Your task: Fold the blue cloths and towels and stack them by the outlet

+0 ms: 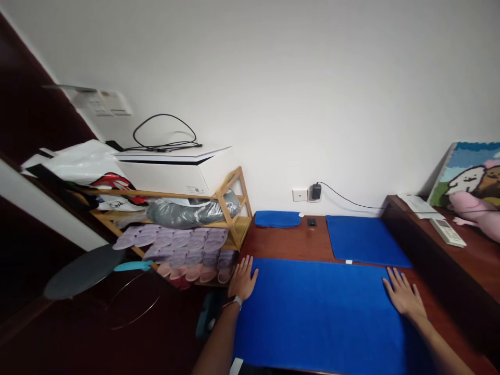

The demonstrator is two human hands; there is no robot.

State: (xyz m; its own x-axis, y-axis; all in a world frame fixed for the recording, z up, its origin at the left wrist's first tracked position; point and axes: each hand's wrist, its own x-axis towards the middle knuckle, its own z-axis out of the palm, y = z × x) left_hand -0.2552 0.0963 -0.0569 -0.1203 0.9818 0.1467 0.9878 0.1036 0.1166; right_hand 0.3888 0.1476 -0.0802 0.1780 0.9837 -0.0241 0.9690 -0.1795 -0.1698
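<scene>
A large blue cloth (316, 312) lies spread flat over the front of the brown desk (289, 245). My left hand (242, 278) rests flat on its far left corner, fingers stretched out, with a watch on the wrist. On the far right corner lies my right hand (404, 293), palm down with fingers spread. Neither hand grips anything. Behind the big cloth are a folded blue cloth (365, 239) at the right and a smaller folded blue cloth (277, 219) against the wall at the left. White tags show on the cloths.
Left of the desk stands a wooden rack (238, 229) with slippers (187, 250) and a white box (167, 174). A round stool (84, 271) is nearby. A black charger (316, 191) sits in the wall socket. On the raised right ledge lie a remote (447, 232) and a pink plush toy (474, 211).
</scene>
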